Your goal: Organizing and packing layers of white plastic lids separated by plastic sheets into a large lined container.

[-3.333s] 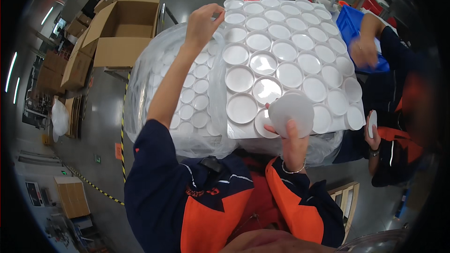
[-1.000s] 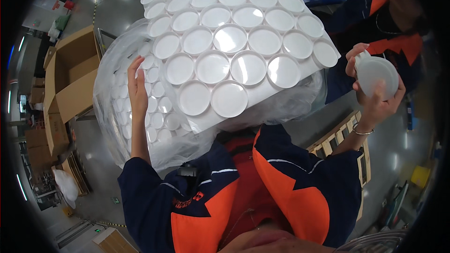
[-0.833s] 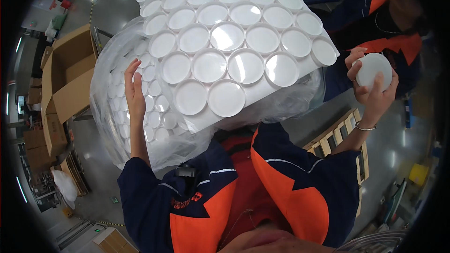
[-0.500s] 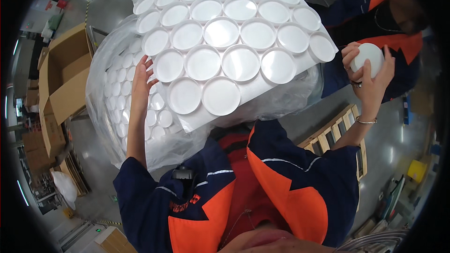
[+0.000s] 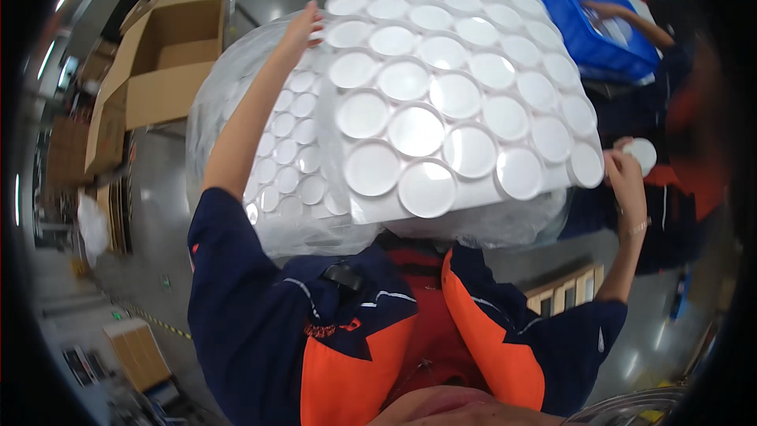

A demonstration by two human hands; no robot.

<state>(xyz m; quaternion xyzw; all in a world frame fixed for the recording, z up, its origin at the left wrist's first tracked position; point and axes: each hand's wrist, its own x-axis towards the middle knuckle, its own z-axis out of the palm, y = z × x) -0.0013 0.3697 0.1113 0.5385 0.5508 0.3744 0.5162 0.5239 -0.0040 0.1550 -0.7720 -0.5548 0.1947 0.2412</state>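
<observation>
Many white dishes (image 5: pixel 417 130) look light and slippery; I'd hold rims. I can't tell if my left hand (image 5: pixel 306 28) or right hand (image 5: pixel 626 180) grips.

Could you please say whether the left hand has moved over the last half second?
Yes: the left hand has moved farther from the body along the left edge of the white sheet.

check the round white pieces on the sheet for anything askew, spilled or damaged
Nothing stands out: the round white pieces lie in regular staggered rows on the white sheet, with no spill visible. Fine cracks would be too small to tell.
</observation>
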